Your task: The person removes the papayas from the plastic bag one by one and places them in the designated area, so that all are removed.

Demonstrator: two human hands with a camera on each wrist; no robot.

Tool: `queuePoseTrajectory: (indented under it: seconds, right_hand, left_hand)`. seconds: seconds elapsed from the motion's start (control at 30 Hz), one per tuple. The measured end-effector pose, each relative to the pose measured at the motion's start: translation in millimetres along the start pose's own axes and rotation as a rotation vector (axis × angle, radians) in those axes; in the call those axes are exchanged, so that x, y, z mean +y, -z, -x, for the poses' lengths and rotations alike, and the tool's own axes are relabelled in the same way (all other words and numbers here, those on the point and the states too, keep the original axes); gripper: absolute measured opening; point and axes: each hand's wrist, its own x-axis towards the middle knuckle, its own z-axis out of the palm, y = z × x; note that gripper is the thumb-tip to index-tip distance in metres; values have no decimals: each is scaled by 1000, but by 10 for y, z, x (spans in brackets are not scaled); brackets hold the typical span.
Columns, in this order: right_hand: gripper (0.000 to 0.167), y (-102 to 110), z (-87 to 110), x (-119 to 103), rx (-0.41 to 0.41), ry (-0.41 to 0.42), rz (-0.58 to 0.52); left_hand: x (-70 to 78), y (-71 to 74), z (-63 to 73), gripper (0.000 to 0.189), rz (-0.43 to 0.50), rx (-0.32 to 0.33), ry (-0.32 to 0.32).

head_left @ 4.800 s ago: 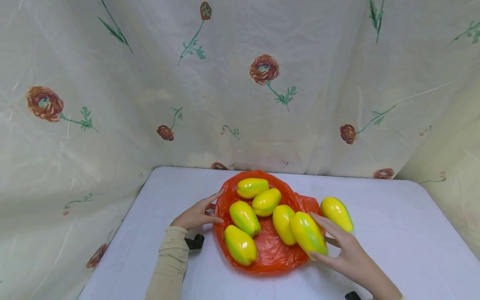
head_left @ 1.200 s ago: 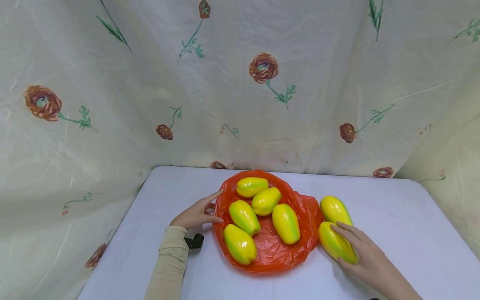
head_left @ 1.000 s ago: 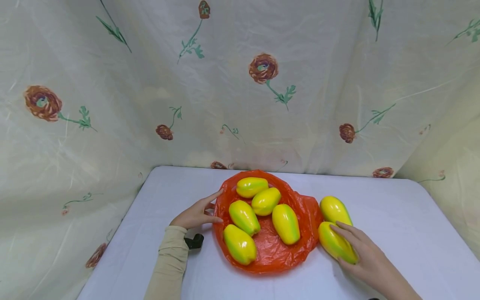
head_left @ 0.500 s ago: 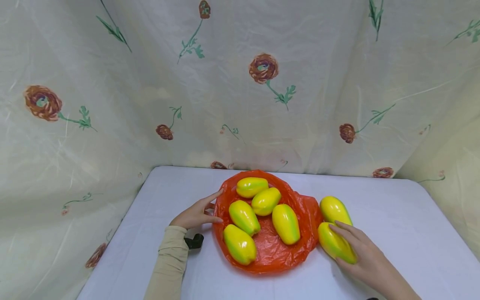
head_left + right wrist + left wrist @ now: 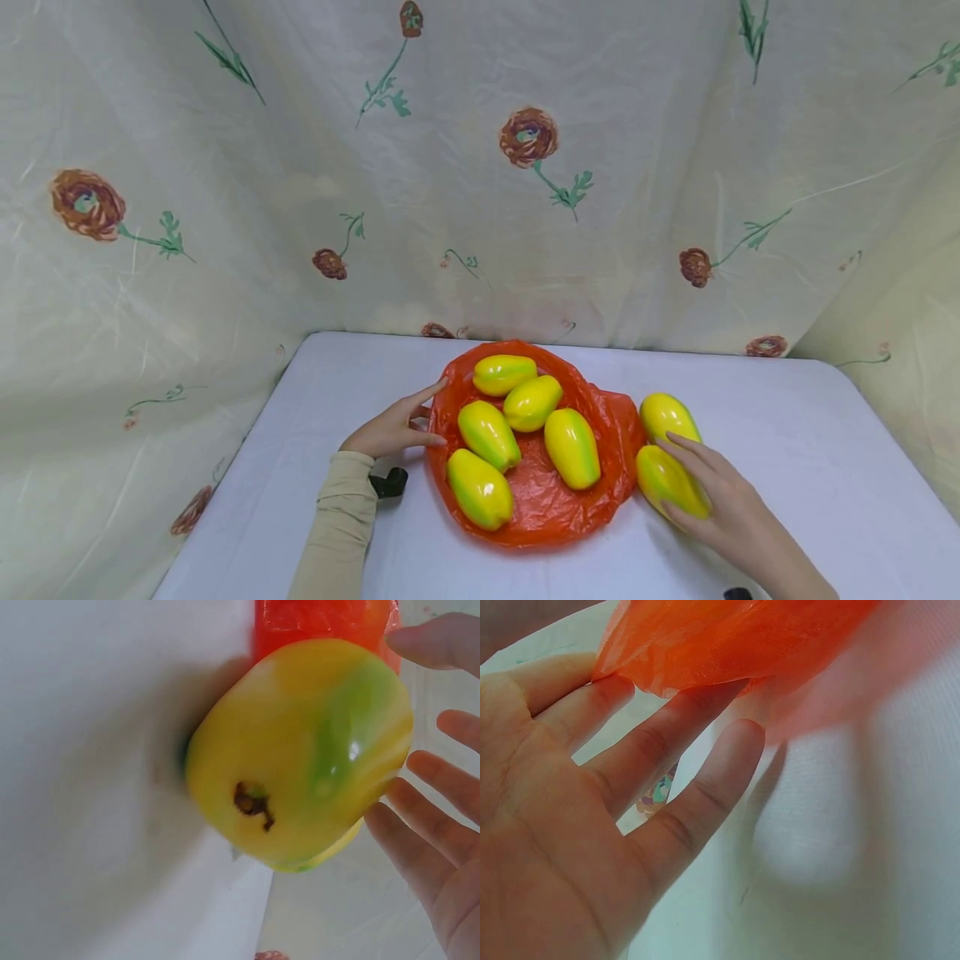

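Observation:
A red plastic bag (image 5: 534, 496), spread into a round shape, holds several shiny yellow-green papayas (image 5: 572, 448). At its left edge is my left hand (image 5: 390, 427); in the left wrist view its extended fingertips touch the bag's thin film (image 5: 727, 637). My right hand (image 5: 723, 504) hovers around a papaya (image 5: 663, 479) that lies on the table just right of the bag. The right wrist view shows this papaya (image 5: 300, 750) stem end first, with the fingers of the right hand (image 5: 442, 847) spread out alongside it. Another papaya (image 5: 667, 417) lies directly behind, partly covered.
The table (image 5: 795, 450) has a white cover. Behind it and at the sides hangs a pale curtain (image 5: 600, 275) with printed flowers. The bag's gathered end (image 5: 624, 417) reaches towards the two papayas on the right.
My right hand carried a papaya from the bag's right side to the table beside the other one. Its fingers have just loosened from it. The left hand has stayed put.

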Motion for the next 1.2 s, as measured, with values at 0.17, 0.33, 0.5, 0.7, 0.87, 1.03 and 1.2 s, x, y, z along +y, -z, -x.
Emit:
queuePoseTrajectory:
  seconds: [0.17,0.33,0.5,0.7,0.87,1.03,1.2]
  right_hand:
    - [72,9,-53,-70,2,-9,-34]
    - [67,38,-108,-128,12,-2,-48]
    - [68,76,-147,-181,36,25,-41]
    - [66,85,-216,-248,46,65,-38]
    - [66,83,-295,-305,31,83,-45]
    - [67,80,-379,-382,13,91,-59]
    - [68,64,-456,-459,-25,57,-92]
  left_hand:
    - [-16,6,-6,87,5,-6,-17]
    - [-14,12,-7,87,17,-13,-27]
    - [-11,16,-5,87,21,-16,-26]
    - [2,12,10,87,13,-5,-6]
    - [6,9,10,87,12,-4,-3]
    - [6,12,9,87,10,1,-6]
    - [-10,18,6,87,5,3,-6]
